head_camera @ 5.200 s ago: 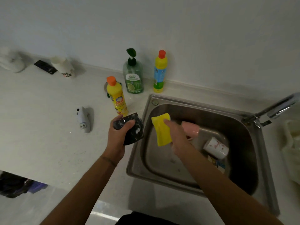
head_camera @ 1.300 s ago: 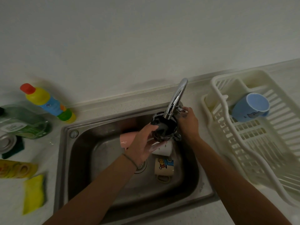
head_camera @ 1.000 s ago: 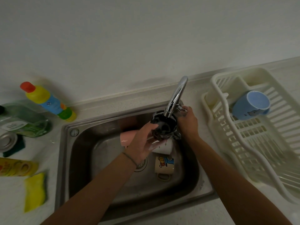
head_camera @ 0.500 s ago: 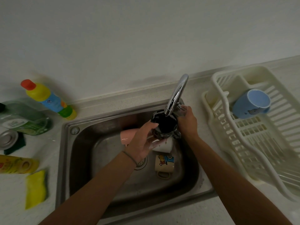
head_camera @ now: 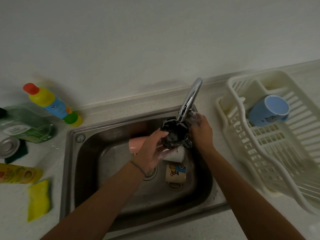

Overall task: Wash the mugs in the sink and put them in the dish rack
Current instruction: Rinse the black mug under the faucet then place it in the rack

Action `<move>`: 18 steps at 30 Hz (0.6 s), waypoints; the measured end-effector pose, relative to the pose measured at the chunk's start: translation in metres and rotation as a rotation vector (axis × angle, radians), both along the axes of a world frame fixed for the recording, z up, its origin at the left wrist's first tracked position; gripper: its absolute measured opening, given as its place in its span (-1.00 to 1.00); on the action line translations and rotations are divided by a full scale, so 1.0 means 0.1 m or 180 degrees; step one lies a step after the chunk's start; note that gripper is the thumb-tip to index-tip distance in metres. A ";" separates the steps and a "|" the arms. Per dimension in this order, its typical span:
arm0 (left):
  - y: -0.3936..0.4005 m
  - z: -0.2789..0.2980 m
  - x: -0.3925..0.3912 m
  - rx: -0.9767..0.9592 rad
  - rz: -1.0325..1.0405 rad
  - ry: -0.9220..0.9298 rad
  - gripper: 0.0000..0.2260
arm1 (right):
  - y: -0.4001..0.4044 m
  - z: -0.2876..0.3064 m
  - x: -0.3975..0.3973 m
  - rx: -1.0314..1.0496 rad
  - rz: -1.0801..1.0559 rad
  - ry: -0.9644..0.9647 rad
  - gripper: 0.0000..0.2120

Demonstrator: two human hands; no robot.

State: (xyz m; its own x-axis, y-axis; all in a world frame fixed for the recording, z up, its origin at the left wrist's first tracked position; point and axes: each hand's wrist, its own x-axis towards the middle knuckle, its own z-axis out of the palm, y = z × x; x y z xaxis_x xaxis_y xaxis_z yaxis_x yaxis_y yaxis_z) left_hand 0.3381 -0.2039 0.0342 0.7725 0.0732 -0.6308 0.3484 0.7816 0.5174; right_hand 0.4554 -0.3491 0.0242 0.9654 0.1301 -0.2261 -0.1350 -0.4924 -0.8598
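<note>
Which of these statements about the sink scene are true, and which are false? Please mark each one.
1. The left hand holds the black mug under the faucet. True.
2. The blue mug lies in the sink. False: it lies in the dish rack.
3. The yellow sponge lies on the counter left of the sink. True.
4. The right hand holds the sponge. False: it reaches to the faucet's base.
5. A pink mug lies in the sink. True.

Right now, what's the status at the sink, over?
Left hand holds black mug under tap. Right hand on tap handle. Three mugs left in sink; blue mug in rack. Nothing in the way.
</note>
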 end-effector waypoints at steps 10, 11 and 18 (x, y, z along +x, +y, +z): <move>0.02 -0.05 0.01 0.0150 -0.0004 0.0010 -0.56 | -0.32 0.22 -0.65 0.0312 0.0639 0.0077 -0.81; 0.02 -0.04 0.02 0.0160 0.0014 0.0016 -0.57 | -0.30 0.20 -0.65 0.0321 0.0645 0.0060 -0.81; 0.12 -0.04 -0.09 0.0394 -0.0065 0.0020 -0.55 | -0.22 0.11 -0.73 0.0197 0.0953 0.0124 -0.84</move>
